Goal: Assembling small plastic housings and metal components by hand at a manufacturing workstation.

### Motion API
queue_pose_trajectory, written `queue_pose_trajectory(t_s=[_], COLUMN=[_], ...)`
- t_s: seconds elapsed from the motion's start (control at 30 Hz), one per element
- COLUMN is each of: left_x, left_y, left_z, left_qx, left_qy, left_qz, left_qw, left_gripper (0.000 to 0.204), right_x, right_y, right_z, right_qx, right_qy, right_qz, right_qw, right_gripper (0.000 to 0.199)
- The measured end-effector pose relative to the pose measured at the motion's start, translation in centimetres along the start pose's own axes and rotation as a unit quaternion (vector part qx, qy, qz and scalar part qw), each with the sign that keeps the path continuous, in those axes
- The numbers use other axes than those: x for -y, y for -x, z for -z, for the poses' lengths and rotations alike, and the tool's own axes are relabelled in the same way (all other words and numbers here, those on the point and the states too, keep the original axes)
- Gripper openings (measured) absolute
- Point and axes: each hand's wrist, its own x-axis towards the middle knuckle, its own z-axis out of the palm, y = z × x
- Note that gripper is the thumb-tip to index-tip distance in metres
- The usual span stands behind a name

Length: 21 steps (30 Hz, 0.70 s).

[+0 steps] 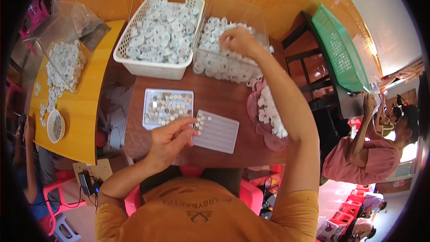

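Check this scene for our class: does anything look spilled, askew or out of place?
Yes. Loose white plastic pieces lie on the yellow table between the clear bin and white bowl, outside either container, as if spilled. The pale ribbed tray also sits askew beside the shallow tray of discs.

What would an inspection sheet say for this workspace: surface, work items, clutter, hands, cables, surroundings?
Surface: brown table, crowded along its far side.
Work items: pale grooved tray with a few small round pieces; shallow tray holding more; clear bin of white parts.
Clutter: white basket full of similar parts; more heaped at a pink container.
Hands: left hand at the grooved tray's left edge; right hand over the clear bin; grip unclear for both.
Cables: dark cables by a black adapter, lower left, off the table.
Surroundings: yellow table at left; person in a pink shirt at right.
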Motion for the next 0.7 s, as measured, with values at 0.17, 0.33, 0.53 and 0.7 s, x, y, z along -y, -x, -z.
queue_pose_trajectory(t_s=[0.17,0.33,0.53,0.7], left_x=[0.4,1.4,2.8,3.9], left_y=[0.5,0.3,1.2,2.0], left_z=[-1.2,-3.5,-5.4,-5.4], left_qx=[0.016,-0.025,-0.030,-0.056], left_qy=[0.053,0.200,0.287,0.332], left_qz=[0.026,0.091,0.116,0.124], left_qw=[0.998,0.975,0.950,0.933], left_gripper=[0.029,0.027,0.028,0.021], right_x=[9.2,13.9,15.7,17.1], right_y=[7.5,17.0,21.6,23.1], right_z=[3.2,-3.6,-9.8,-11.6], right_qx=[-0.198,-0.126,-0.226,-0.248], right_qy=[-0.210,-0.345,-0.070,0.014], right_qz=[-0.099,-0.173,-0.004,0.091], right_qw=[0.952,0.914,0.972,0.964], right_gripper=[0.024,0.045,0.049,0.046])
